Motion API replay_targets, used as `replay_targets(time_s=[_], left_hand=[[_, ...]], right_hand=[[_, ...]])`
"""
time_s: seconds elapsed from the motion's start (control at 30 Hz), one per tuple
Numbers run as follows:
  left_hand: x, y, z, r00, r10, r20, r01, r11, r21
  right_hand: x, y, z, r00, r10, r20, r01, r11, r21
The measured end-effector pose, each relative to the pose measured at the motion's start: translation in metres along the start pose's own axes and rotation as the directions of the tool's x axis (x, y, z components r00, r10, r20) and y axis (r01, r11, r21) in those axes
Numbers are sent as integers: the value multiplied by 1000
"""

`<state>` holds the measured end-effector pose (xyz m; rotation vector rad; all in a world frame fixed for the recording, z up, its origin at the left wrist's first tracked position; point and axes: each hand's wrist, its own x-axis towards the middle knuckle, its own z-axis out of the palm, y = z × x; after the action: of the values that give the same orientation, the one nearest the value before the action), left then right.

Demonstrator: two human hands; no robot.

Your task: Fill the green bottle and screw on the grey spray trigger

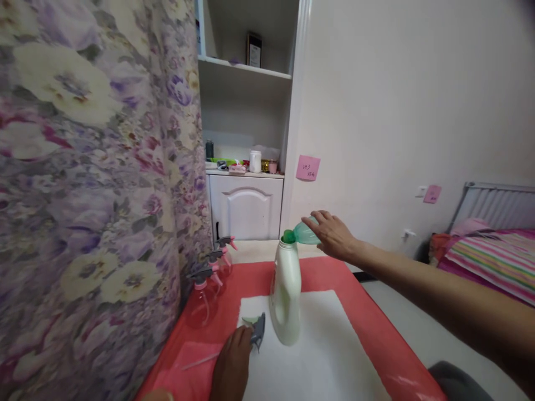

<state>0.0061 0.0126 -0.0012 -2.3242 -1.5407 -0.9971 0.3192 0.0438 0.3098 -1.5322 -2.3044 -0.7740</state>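
Observation:
My right hand [333, 234] is closed round a translucent green bottle [306, 233], which lies tipped to the left. The bottle's darker green neck end [288, 236] is at the open mouth of a pale green detergent jug [287, 295]. That jug stands upright on a white sheet. Lower down, my left hand [232, 356] grips a grey trigger sprayer head [258, 331], whose thin tube [201, 361] sticks out to the left. Part of the sprayer is covered by my fingers.
Several clear spray bottles with grey and pink heads [201, 277] line the left edge of the red-covered table [330, 273], beside a floral curtain [104, 223]. Behind is a white cabinet [246, 206] with small items on its shelf. A bed [497, 256] stands far right.

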Motion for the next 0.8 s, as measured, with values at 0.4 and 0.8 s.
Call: replay_targets(time_s=[0.4,0.8], left_hand=[[36,57,-88,976,-188,-106,148,939,-309],[79,166,-168,674,-735,81,223,97,-970]], right_hand=[[-171,-14,98,930,278,240,-274,89,958],[-240,-91,134,927,137,350,-342,-79,936]])
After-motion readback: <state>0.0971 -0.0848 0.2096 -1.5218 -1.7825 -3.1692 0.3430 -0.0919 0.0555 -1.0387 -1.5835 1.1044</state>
